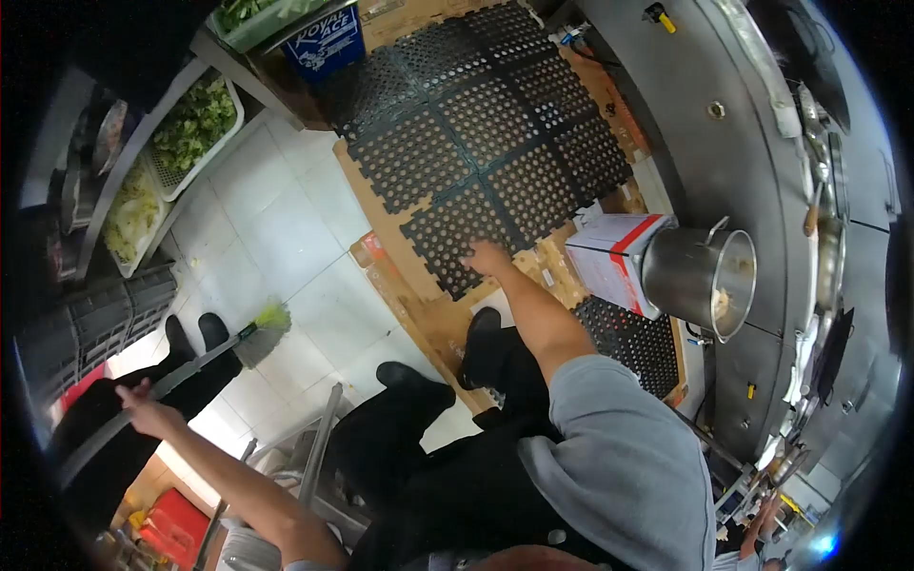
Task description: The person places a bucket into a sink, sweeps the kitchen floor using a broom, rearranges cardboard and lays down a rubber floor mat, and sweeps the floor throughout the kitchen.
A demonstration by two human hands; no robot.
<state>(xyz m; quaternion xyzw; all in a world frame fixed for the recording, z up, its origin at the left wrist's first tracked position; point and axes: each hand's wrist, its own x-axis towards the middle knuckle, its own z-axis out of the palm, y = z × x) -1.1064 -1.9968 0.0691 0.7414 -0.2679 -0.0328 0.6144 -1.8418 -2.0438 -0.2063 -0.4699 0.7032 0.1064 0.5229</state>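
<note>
My left hand is closed around the grey handle of a broom, at the lower left. The broom's head, with pale and yellow-green bristles, rests on the white tiles. My right hand reaches down over the near part of a black perforated rubber mat, its fingers slightly apart and nothing visible in them. Flattened cardboard shows around and under the mat. Whether my right fingertips touch the mat is unclear.
Another person's dark shoes stand near the broom head. A white and red box and a steel pot are at the right, by the steel counter. Greens fill trays at the upper left. Beside them stands a blue box.
</note>
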